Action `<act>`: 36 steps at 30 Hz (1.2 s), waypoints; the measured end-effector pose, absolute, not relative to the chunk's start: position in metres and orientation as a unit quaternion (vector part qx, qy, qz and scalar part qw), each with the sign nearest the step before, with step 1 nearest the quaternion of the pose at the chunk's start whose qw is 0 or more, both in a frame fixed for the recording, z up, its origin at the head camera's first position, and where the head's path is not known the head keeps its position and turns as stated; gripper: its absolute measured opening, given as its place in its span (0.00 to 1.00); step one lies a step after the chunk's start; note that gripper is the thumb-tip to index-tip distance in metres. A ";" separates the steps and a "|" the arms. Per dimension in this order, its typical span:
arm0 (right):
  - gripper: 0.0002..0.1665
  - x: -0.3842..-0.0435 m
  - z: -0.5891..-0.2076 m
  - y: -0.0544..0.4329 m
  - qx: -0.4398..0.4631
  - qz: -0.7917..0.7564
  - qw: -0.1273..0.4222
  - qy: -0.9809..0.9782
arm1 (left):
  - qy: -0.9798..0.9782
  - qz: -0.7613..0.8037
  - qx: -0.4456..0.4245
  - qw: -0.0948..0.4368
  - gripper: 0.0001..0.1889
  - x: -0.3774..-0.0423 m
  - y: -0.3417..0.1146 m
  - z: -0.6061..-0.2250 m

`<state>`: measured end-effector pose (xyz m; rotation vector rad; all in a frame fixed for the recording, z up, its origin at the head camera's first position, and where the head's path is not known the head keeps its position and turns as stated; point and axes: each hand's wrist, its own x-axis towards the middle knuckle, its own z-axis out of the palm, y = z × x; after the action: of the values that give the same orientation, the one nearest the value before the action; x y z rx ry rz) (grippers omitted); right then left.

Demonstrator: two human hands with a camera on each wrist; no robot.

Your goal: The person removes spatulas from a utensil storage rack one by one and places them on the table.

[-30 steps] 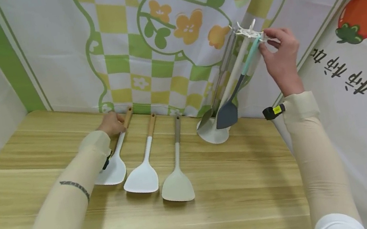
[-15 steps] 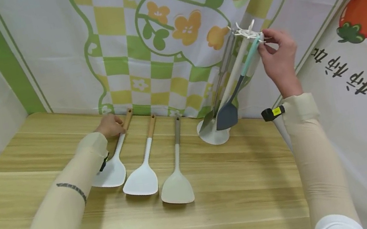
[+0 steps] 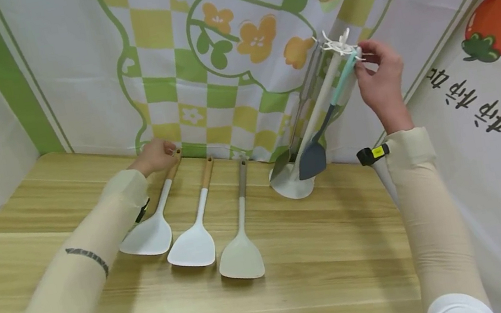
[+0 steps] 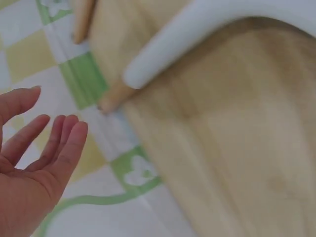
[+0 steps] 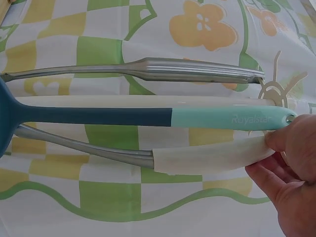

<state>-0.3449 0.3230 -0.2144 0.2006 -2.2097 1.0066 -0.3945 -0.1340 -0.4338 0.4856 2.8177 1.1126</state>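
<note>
In the left wrist view my left hand [image 4: 42, 168] has its fingers loosely bent and apart from the wooden handle end. From the head view, that hand [image 3: 155, 156] is at the top of the leftmost white spatula [image 3: 151, 235], which lies on the table. My right hand [image 5: 296, 168] pinches the end of a white handle [image 5: 207, 157] on a metal-shafted utensil, whose head is out of view. Beside it hangs a dark spatula with a turquoise handle [image 5: 212, 117], near the fingers. Both are at the hooks of a white utensil rack [image 3: 339, 44].
Another white spatula [image 3: 193, 245] and a beige spatula [image 3: 240, 256] lie side by side on the wooden table [image 3: 327, 277]. A metal utensil [image 5: 197, 70] hangs at the rack's far side. The round rack base [image 3: 293, 188] stands near the patterned cloth backdrop [image 3: 163, 88].
My left hand has let go of the leftmost spatula's handle and moved back towards its end. The right hand stays at the rack's hooks, almost still.
</note>
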 end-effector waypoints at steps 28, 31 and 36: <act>0.17 -0.355 -0.215 0.331 0.104 0.435 0.314 -0.837 | 0.817 0.526 0.236 -0.016 0.37 -0.407 -0.002 -0.362; 0.16 -0.355 -0.215 0.330 0.101 0.441 0.316 -0.834 | 0.797 0.552 0.245 -0.030 0.36 -0.406 0.011 -0.359; 0.15 -0.356 -0.217 0.330 0.106 0.439 0.321 -0.833 | 0.779 0.573 0.251 -0.043 0.37 -0.404 0.032 -0.353</act>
<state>-0.3555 0.3296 -0.2171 0.2788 -2.1877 1.1540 -0.4039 0.0320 -0.3531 0.8115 2.5169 1.8503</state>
